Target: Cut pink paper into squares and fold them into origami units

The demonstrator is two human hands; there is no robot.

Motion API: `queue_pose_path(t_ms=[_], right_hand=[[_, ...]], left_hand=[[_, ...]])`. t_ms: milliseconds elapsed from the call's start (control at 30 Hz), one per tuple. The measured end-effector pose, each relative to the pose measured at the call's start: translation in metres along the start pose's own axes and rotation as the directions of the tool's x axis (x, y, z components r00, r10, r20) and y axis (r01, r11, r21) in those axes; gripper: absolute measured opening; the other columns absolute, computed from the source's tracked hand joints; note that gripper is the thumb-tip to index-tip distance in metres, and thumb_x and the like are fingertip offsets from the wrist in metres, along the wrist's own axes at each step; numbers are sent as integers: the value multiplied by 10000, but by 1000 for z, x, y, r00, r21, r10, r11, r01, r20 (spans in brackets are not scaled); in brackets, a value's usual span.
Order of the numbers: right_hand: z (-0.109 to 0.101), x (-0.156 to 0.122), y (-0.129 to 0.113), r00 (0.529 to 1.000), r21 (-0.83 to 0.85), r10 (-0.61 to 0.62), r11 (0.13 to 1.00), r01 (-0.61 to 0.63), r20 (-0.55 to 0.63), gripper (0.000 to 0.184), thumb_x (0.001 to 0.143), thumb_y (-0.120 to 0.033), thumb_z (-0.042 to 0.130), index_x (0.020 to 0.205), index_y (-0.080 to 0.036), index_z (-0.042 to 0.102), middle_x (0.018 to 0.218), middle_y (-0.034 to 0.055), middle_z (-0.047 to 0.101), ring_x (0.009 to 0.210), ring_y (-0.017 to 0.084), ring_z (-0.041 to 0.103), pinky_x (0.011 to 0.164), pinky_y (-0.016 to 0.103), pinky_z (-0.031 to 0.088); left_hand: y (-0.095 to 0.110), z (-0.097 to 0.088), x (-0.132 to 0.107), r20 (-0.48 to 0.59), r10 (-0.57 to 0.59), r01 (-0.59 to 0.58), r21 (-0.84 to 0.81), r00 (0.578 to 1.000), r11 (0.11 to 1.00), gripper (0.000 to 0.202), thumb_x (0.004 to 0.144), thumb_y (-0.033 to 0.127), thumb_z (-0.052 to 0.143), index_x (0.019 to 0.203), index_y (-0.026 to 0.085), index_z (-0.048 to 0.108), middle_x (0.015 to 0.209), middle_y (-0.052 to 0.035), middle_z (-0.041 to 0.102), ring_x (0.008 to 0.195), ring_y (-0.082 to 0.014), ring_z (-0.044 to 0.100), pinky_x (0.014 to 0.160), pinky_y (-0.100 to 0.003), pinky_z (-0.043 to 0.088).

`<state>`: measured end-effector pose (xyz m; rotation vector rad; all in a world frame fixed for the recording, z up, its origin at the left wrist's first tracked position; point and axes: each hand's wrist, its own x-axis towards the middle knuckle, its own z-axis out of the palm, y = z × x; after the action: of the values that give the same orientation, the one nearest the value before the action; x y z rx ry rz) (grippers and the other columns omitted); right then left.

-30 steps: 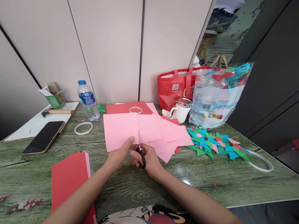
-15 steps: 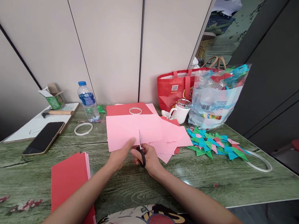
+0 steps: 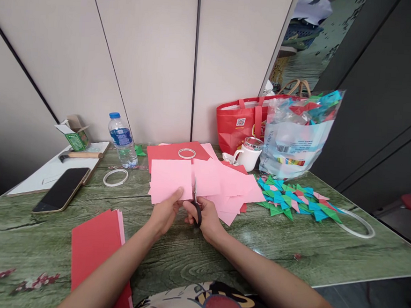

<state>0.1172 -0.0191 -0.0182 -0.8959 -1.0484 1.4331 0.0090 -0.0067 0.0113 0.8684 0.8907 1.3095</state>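
Note:
My left hand (image 3: pixel 166 211) pinches the lower right corner of a squarish pink paper sheet (image 3: pixel 170 177), thumb on top. In my right hand (image 3: pixel 206 217) is a pair of scissors (image 3: pixel 197 212) with black handles, its blades pointing away from me just right of that sheet. Beyond the blades lies another cut pink piece (image 3: pixel 206 176), apart from the held one, on top of a spread of pink sheets (image 3: pixel 240 187). Behind them is a red sheet (image 3: pixel 163 152) bearing a white tape ring (image 3: pixel 187 153).
Red and pink paper (image 3: pixel 95 245) lies stacked at front left. A phone (image 3: pixel 61 189), hammer (image 3: pixel 82 155), second tape ring (image 3: pixel 115 177) and water bottle (image 3: pixel 123 141) stand left. Right are a mug (image 3: pixel 249 154), bags (image 3: pixel 290 146) and folded paper triangles (image 3: pixel 297 198).
The pink sheet has been cut through into two pieces. The left piece stays in my left hand, shifted slightly; the right one has dropped onto the other sheets.

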Motion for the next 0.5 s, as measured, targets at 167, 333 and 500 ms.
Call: queue_pose_path(t_ms=[167, 333, 500], right_hand=[[-9, 8, -7, 998, 21, -14, 1000, 15, -54, 316, 611, -409, 694, 690, -150, 533, 458, -66, 488, 401, 57, 429, 468, 215, 391], [-12, 11, -9, 995, 41, 18, 999, -14, -93, 379, 571, -402, 721, 800, -147, 559, 580, -20, 582, 521, 96, 530, 505, 215, 391], [-11, 10, -11, 987, 40, -26, 999, 33, -157, 341, 536, -347, 742, 734, -154, 543, 509, -56, 523, 463, 77, 478, 446, 196, 354]], left_hand=[[4, 1, 2, 41, 7, -7, -9, 999, 1000, 375, 682, 289, 627, 993, 82, 598, 948, -149, 664, 852, -230, 629, 785, -371, 490], [-1, -6, 6, -155, 153, -94, 335, 976, 937, 379, 612, 287, 673, 945, 123, 597, 900, -89, 661, 655, -165, 587, 502, -266, 484], [-2, -14, 10, 66, 132, -140, 695, 989, 705, 294, 659, 407, 605, 657, 113, 608, 584, -35, 616, 529, -155, 540, 485, -258, 421]])
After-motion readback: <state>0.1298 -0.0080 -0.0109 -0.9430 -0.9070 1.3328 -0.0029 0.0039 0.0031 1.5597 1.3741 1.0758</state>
